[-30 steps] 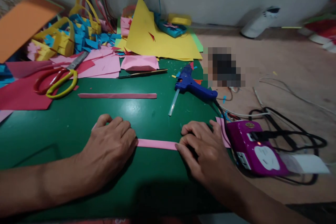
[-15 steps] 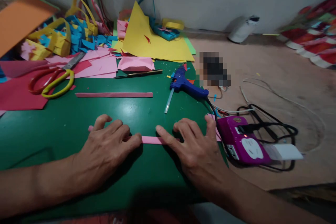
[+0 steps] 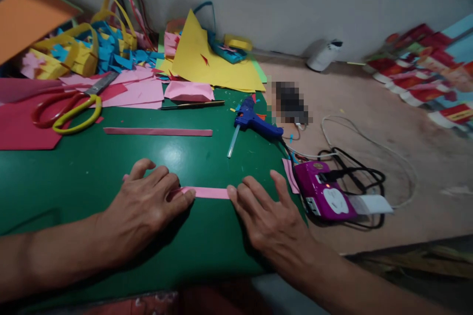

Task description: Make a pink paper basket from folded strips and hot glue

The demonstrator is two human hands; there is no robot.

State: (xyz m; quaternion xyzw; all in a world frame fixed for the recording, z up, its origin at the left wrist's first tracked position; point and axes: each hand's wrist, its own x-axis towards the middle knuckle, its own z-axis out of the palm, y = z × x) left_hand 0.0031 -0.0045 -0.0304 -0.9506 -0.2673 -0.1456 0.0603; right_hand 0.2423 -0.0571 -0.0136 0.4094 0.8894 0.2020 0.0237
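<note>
Hands (image 3: 150,203) (image 3: 266,216) touch a pink strip (image 3: 211,192) whose long axis runs left-right

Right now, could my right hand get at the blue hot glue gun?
Probably yes: the blue hot glue gun lies just beyond your right hand, with nothing visible between them, though that hand would likely have to leave the pink paper strip first.

A green tabletop (image 3: 74,177) bears pink strips (image 3: 210,192) and a glue gun (image 3: 259,124).

Pink strip (image 3: 211,193), green tabletop (image 3: 207,241), blue glue gun (image 3: 255,121), red-and-yellow scissors (image 3: 88,101)
</note>
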